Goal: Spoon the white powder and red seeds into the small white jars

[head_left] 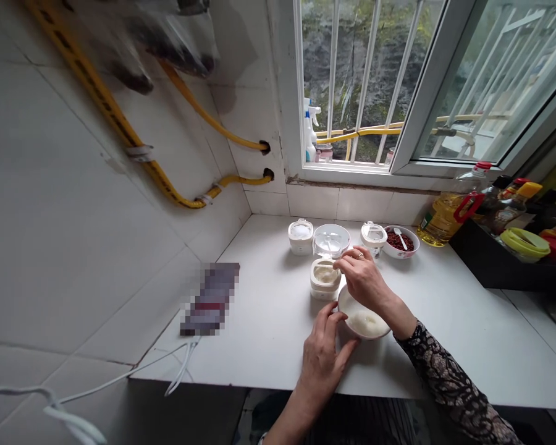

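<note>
My left hand (pixel 323 351) grips the near left side of a white bowl (pixel 346 301), its fingers at the rim and the thumb low on the wall. Pale whitish powder or grains (pixel 367 322) lie in that bowl. Above it, my right hand (pixel 362 275) is closed in a pinch on a small light spoon (pixel 332 267), mostly hidden by the fingers. The spoon reaches over an open square white jar (pixel 325 294) that holds a pale yellowish powder. The jar stands just behind and to the left of the bowl.
Along the wall stand a lidded white jar (pixel 301 238), a clear bowl (pixel 332 237), another white jar (pixel 374 236) and a bowl of dark red bits (pixel 402 245) with a white spoon. An oil bottle (pixel 440 216) and black condiment box (pixel 484 259) stand right. A cable (pixel 180 364) hangs at left.
</note>
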Action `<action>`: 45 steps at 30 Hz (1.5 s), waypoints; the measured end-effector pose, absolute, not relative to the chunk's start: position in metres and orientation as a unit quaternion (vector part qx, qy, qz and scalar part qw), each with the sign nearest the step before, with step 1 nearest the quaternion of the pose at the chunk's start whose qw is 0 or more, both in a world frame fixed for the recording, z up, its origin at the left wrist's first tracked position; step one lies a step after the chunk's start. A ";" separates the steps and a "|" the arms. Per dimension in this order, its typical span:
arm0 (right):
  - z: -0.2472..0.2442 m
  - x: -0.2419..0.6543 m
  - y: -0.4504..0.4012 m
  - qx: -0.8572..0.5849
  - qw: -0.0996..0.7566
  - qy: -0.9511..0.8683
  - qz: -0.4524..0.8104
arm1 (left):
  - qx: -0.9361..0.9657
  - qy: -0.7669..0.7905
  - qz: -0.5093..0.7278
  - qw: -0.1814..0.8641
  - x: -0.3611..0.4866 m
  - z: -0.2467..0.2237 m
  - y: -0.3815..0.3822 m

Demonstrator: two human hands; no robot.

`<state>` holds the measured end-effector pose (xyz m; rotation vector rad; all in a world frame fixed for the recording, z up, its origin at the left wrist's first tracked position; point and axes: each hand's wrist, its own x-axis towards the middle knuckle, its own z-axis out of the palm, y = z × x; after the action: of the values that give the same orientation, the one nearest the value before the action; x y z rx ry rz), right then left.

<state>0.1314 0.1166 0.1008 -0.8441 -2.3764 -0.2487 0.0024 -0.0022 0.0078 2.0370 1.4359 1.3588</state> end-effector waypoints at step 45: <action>0.089 0.200 0.101 -0.453 0.368 -0.783 0.214 | 0.704 0.505 0.471 0.164 0.001 0.008 -0.003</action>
<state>0.2004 0.1007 0.0889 -1.1637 -2.0116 0.5493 0.0011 -0.0031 0.0078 2.0073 1.4392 1.3432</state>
